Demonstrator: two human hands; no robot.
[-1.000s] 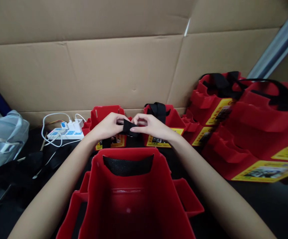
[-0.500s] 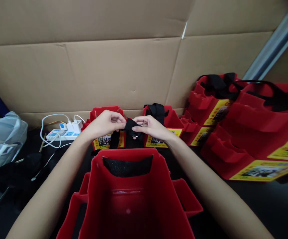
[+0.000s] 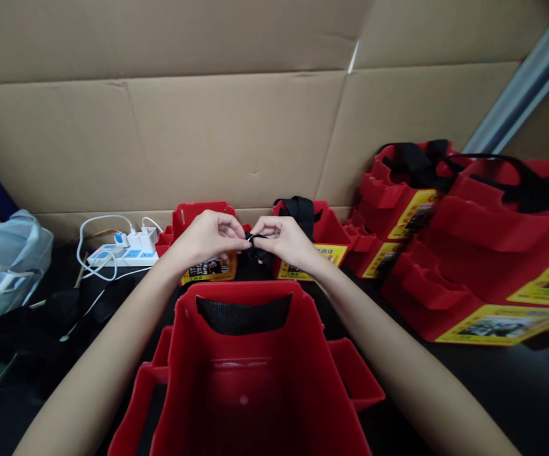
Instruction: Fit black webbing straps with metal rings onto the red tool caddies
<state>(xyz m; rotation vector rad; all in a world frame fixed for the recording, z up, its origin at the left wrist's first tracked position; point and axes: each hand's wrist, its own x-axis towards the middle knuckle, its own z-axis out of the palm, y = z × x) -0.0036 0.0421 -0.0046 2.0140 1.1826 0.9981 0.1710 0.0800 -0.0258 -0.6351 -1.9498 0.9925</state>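
Note:
An open red bag [image 3: 255, 373] with a black mesh patch at its far inner wall stands right in front of me. Above its far rim my left hand [image 3: 208, 237] and my right hand [image 3: 283, 239] meet, both pinched on a black strap [image 3: 256, 250] with a small metal ring at the fingertips. The strap hangs down behind the bag's rim. Most of the strap is hidden by my fingers.
Two red bags with yellow labels [image 3: 202, 218] [image 3: 316, 231] stand behind my hands. Several more red bags [image 3: 473, 240] with black straps lie at the right. A white power strip [image 3: 122, 253] with cables sits at the left, beside a clear plastic bag [image 3: 3, 259]. A cardboard wall [image 3: 236, 126] closes the back.
My hands have drawn closer together on the strap. The strap end, held flat a second ago, is now bunched tight between the fingertips and the ring shows there.

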